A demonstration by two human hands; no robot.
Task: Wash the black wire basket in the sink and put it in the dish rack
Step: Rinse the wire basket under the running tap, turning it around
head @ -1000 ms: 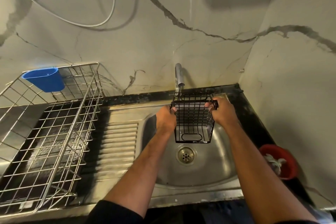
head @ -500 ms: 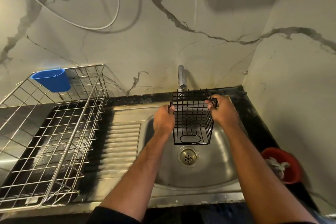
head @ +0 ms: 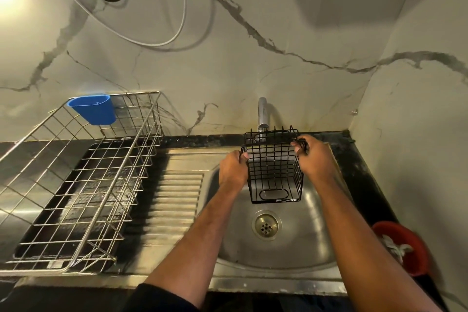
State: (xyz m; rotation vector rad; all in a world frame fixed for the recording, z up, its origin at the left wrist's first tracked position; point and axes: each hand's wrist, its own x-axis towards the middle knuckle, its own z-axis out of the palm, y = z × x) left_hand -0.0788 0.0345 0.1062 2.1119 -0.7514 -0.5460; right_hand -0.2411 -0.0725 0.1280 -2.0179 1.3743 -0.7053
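Small black wire basket (head: 274, 172) held between both hands above the round stainless-steel sink (head: 298, 248), just under the chrome tap (head: 262, 115). Left hand (head: 231, 171) grips its left rim; right hand (head: 314, 157) curls over the right rim. Steel wire dish rack (head: 76, 185) well left of the left hand.

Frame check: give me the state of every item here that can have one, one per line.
Black wire basket: held over the sink, under the spout.
Left hand: grips basket's left rim.
Right hand: grips right rim.
Steel tap: flow not discernible.
Steel sink: drain unplugged.
Silver wire dish rack: no dishes.
Blue plastic cup: hung on rack.
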